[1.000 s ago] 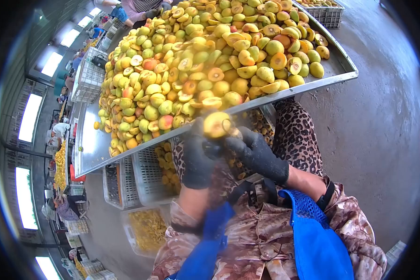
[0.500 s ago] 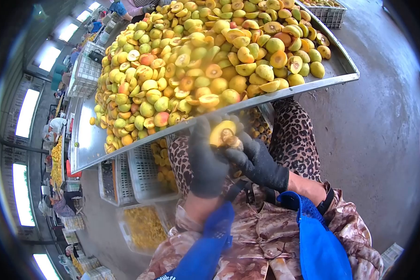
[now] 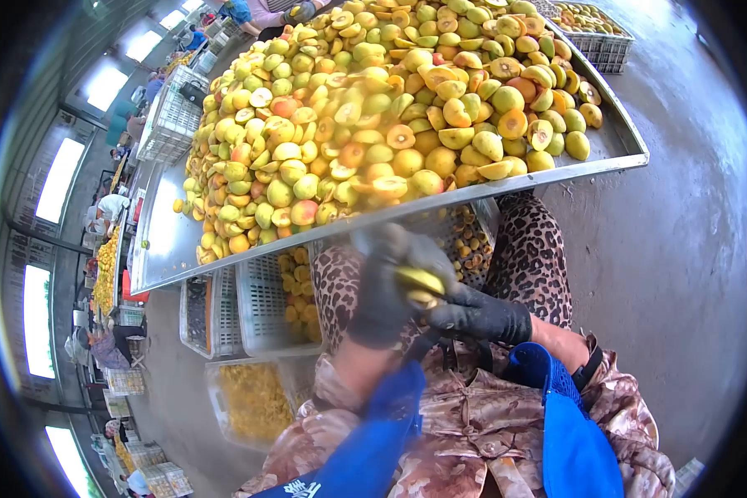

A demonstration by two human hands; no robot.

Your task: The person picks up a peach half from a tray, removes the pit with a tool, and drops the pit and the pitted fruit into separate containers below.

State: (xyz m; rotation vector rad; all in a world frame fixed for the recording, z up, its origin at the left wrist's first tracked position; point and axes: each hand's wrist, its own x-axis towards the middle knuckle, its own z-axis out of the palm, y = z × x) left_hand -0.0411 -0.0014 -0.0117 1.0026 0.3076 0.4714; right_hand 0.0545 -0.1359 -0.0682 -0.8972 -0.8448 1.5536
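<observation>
My left hand (image 3: 382, 290), in a dark grey glove and blurred, is closed around a yellow peach half (image 3: 422, 280) above my lap. My right hand (image 3: 481, 314), gloved the same way, is closed, with its fingertips against the lower edge of that fruit. A small pale bit shows between the hands; what the right fingers hold there is hidden. Just beyond my hands, a metal tray table (image 3: 506, 184) bears a large heap of peaches (image 3: 307, 149), many cut in half with their pit hollows showing.
Below the tray stand a white crate (image 3: 261, 299) with fruit pieces and a tub (image 3: 224, 407) of yellow pieces. A fruit-filled crate (image 3: 602, 54) sits at the far right. Another person's gloved hand (image 3: 299, 12) is at the tray's far side. More people work along the left.
The peach half has turned from cut face up to edge-on, and my hands have come down slightly closer to my body. The view has shifted a little.
</observation>
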